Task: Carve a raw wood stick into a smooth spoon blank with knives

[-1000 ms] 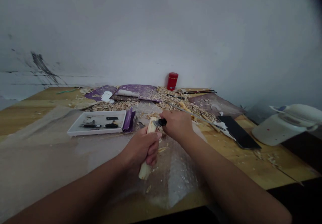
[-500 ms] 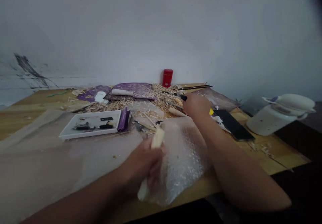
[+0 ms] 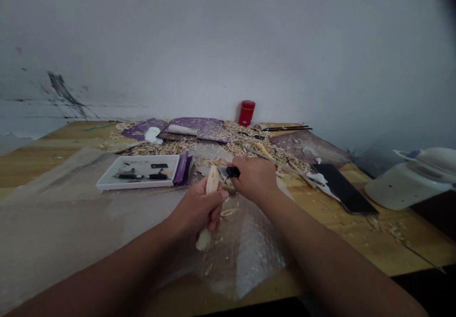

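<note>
My left hand [image 3: 199, 209] is wrapped round a pale wooden stick [image 3: 213, 180], held slanted over a sheet of bubble wrap [image 3: 254, 248]. My right hand [image 3: 254, 177] is closed on a small carving knife [image 3: 231, 172] with a black handle. Its blade meets the stick's upper end. Loose shavings [image 3: 228, 211] lie on the wrap just below the hands.
A white tray [image 3: 140, 171] with small tools sits left of the hands, with purple paper [image 3: 183, 167] beside it. Behind lie a heap of wood shavings [image 3: 245, 141], a red canister [image 3: 246, 113], brushes [image 3: 285, 128], a black phone [image 3: 344, 194] and a white lidded pot [image 3: 413, 179].
Half a second ago my right hand was stretched out towards the shavings at the back right; it has come back with the knife against the stick. The left hand raised the stick again.
</note>
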A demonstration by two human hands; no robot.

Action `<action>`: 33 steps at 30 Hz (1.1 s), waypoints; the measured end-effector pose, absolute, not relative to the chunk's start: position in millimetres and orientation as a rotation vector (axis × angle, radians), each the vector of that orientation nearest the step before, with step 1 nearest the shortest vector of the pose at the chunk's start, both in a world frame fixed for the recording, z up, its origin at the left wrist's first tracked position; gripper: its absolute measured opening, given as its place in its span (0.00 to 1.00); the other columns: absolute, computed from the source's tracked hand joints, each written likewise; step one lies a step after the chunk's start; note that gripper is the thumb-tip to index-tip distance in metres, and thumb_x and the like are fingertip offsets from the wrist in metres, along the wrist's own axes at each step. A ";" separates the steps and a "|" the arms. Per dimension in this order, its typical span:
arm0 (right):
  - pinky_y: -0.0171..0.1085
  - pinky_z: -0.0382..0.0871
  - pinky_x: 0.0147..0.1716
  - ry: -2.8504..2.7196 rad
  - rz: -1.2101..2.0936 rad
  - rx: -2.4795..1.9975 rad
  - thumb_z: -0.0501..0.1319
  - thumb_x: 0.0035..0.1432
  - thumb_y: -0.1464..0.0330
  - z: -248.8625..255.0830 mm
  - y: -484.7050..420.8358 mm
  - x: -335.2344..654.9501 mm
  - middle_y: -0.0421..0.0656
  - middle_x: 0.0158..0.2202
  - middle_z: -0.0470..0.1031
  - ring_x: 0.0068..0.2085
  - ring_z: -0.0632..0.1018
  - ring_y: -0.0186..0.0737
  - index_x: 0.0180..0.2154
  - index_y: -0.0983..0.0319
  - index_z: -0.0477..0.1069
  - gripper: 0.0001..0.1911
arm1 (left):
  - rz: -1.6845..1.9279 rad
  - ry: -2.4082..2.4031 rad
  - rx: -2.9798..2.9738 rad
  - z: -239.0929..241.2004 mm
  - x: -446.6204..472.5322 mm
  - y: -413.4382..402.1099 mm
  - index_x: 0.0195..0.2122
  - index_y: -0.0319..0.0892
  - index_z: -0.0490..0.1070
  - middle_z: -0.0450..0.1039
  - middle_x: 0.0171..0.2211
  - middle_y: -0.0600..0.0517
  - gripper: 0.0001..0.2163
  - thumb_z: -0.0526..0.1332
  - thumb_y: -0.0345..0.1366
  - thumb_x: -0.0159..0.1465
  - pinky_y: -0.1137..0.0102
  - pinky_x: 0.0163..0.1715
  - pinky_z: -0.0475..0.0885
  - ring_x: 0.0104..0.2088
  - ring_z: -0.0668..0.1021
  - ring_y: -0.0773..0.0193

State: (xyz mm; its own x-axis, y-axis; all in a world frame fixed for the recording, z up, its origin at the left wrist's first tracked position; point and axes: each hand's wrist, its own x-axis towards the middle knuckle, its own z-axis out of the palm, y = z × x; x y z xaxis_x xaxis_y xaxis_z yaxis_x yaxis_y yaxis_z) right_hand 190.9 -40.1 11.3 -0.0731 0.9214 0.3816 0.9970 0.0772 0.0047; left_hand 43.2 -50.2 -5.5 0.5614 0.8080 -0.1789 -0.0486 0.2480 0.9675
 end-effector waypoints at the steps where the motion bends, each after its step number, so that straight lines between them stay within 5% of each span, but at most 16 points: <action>1: 0.34 0.55 0.27 -2.109 -0.377 -1.916 0.49 0.51 0.61 10.3 -40.5 188.5 0.42 0.30 0.74 0.31 0.72 0.39 0.34 0.57 0.69 0.14 | 0.682 0.801 1.185 -6.3 43.4 -49.4 0.25 0.43 0.53 0.55 0.08 0.63 0.06 0.53 0.30 0.53 0.77 0.10 0.57 0.07 0.58 0.74; 21: 0.35 0.59 0.29 -2.253 -0.403 -1.936 0.50 0.51 0.66 3.7 -22.2 176.5 0.45 0.29 0.74 0.31 0.73 0.39 0.34 0.60 0.68 0.11 | 0.684 0.855 0.841 6.2 44.9 -53.5 0.26 0.44 0.53 0.51 0.10 0.64 0.07 0.54 0.29 0.50 0.79 0.08 0.55 0.09 0.53 0.77; 26: 0.37 0.60 0.30 -1.833 -0.361 -2.445 0.46 0.54 0.69 12.5 -8.9 221.4 0.51 0.32 0.74 0.34 0.74 0.42 0.34 0.64 0.71 0.16 | 0.544 0.889 0.941 6.7 48.2 -70.1 0.26 0.43 0.54 0.51 0.08 0.64 0.06 0.53 0.28 0.49 0.80 0.07 0.50 0.07 0.55 0.76; 33: 0.36 0.60 0.30 -1.995 -0.395 -2.168 0.46 0.54 0.62 7.5 -19.7 207.1 0.44 0.32 0.74 0.33 0.73 0.41 0.36 0.55 0.69 0.15 | 0.601 0.864 1.006 3.0 44.2 -58.9 0.27 0.43 0.54 0.53 0.09 0.64 0.05 0.53 0.31 0.51 0.77 0.08 0.58 0.07 0.56 0.75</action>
